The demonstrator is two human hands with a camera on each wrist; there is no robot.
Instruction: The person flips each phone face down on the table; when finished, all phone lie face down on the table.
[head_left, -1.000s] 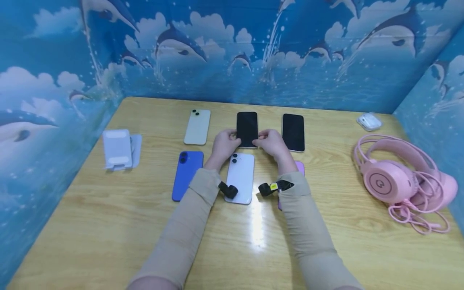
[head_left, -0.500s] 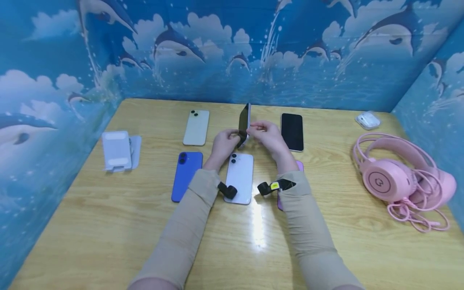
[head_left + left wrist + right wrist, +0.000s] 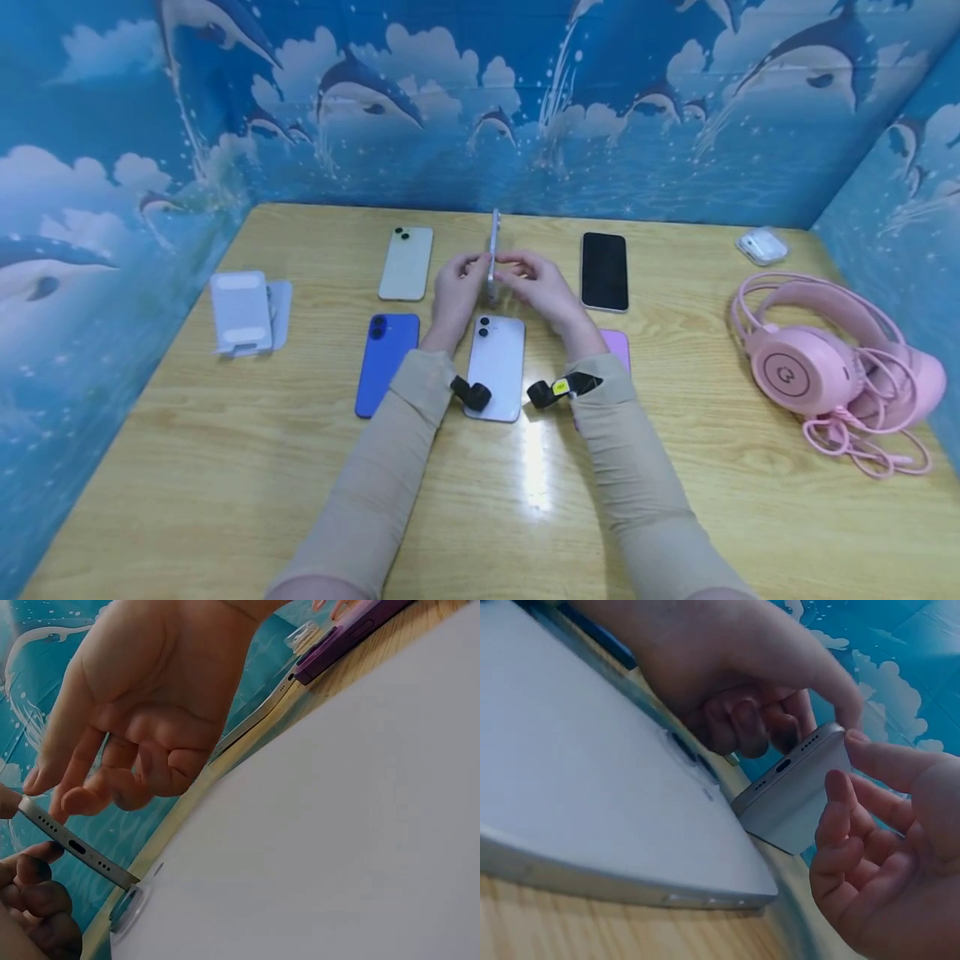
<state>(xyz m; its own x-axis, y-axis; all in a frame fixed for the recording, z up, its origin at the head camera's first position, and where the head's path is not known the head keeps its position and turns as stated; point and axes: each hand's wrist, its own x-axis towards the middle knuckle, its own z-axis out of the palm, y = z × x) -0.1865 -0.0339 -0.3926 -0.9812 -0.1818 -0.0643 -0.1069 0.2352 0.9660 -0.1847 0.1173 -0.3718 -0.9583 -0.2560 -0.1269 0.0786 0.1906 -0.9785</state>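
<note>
A smartphone (image 3: 493, 250) stands on its long edge between both hands at the middle back, so the head view catches it as a thin pale line. Its charging-port end (image 3: 79, 844) faces the left wrist camera, and the whitish back (image 3: 795, 817) shows in the right wrist view. My left hand (image 3: 455, 296) grips it from the left, thumb at the upper corner. From the other side my right hand (image 3: 542, 287) pinches that same corner, thumb on the edge and a fingertip by the back. Just in front, a white smartphone (image 3: 501, 354) lies back up.
A cream phone (image 3: 407, 265) and a blue phone (image 3: 384, 367) lie left; a black-screened phone (image 3: 604, 271) and a partly covered purple phone (image 3: 618, 346) lie right. A white stand (image 3: 243, 310) is far left. Pink headphones (image 3: 802, 375) and a small clear case (image 3: 762, 247) sit far right.
The smartphone lay flat, black screen up, with both hands at its near end. It has been lifted and turned on edge; the right hand has shifted slightly left.
</note>
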